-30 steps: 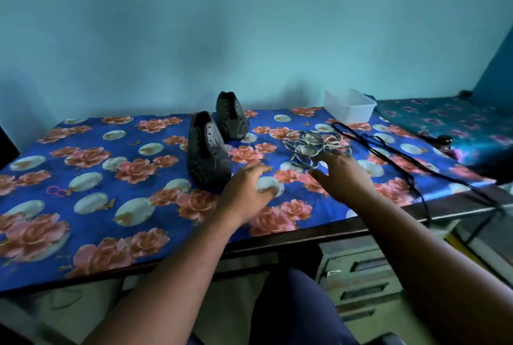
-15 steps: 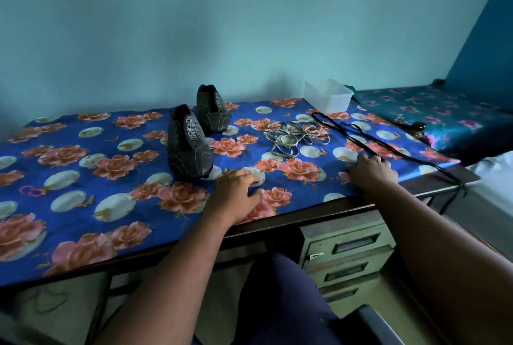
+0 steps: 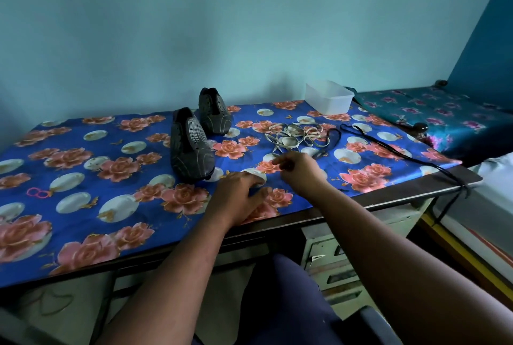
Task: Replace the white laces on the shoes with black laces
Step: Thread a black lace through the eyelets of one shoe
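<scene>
Starting at left: two dark shoes stand on the floral tablecloth, eyelets bare. Left hand rests palm-down on the cloth just in front of the nearer shoe, fingers relaxed. Right hand hovers beside it, fingers curled; whether it pinches anything cannot be told. White laces lie heaped behind. Black laces trail off the right edge.

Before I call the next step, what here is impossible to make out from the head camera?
- right hand: fingers curled; whether they pinch the black lace is too small to tell.
- Black lace's far end: drops over the table edge, out of sight.
- far shoe: partly hidden behind the near shoe; eyelets too dark to read.
</scene>
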{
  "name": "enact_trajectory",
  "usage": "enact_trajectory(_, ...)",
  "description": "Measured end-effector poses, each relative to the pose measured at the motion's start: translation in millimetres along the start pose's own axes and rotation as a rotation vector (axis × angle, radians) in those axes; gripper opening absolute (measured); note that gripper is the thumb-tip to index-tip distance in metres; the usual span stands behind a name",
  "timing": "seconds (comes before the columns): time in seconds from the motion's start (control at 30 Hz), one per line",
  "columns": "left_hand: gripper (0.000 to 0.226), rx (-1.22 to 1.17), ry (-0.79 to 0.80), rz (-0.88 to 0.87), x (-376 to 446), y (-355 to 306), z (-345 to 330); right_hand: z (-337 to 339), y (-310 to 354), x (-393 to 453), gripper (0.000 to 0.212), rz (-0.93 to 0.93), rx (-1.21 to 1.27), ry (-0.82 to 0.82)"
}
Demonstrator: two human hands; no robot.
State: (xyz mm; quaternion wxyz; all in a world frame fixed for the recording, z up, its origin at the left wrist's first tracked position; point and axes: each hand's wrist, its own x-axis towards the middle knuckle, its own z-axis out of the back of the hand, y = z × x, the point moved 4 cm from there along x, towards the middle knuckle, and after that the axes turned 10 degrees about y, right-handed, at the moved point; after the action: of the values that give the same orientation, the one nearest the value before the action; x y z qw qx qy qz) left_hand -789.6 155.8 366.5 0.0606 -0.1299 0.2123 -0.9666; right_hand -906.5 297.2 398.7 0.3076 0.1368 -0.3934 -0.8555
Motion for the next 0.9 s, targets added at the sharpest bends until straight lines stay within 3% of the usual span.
enact_trajectory(0.1, 0.047, -0.212, 0.044, 0.002, -3.6, -1.2, 3.6, -15.6, 31.2, -4.4, 0.029, 0.080, 0.451, 0.031)
enact_trajectory(0.17, 0.035, -0.384, 0.021, 0.008, -5.8, 1.3, 7.9, -20.3, 46.3, -4.3, 0.027, 0.136, 0.666, 0.051)
enact_trajectory(0.23, 0.019, -0.496, -0.036, 0.010, -6.7, 5.2, 15.2, -21.9, 55.2, -4.1, 0.025, 0.173, 0.777, 0.065)
enact_trajectory(0.33, 0.015, -0.738, -0.044, 0.083, -9.2, 12.2, 24.1, -20.4, 53.4, 1.5, 0.025, 0.182, 0.831, 0.031)
enact_trajectory(0.43, 0.015, -0.906, 0.021, 0.166, -17.2, 17.1, 33.7, -10.5, 43.1, 7.2, 0.028, 0.174, 0.665, -0.049)
enact_trajectory(0.57, 0.019, -0.723, -0.012, 0.243, -32.2, 36.0, 56.3, 1.6, 33.1, 8.6, 0.030, 0.137, -0.027, -0.073)
enact_trajectory(0.67, 0.022, -0.586, 0.025, 0.246, -36.5, 37.6, 71.4, -17.5, 53.3, -1.1, 0.033, 0.295, -0.389, 0.029)
enact_trajectory(0.77, 0.020, -0.426, 0.110, 0.168, -36.9, 27.2, 84.7, -52.3, 79.4, -11.6, 0.037, 0.440, -0.397, 0.224)
enact_trajectory(0.9, 0.024, -0.505, 0.129, 0.240, -44.5, 46.3, 89.3, -66.3, 78.8, -8.2, 0.025, 0.449, -0.277, 0.239)
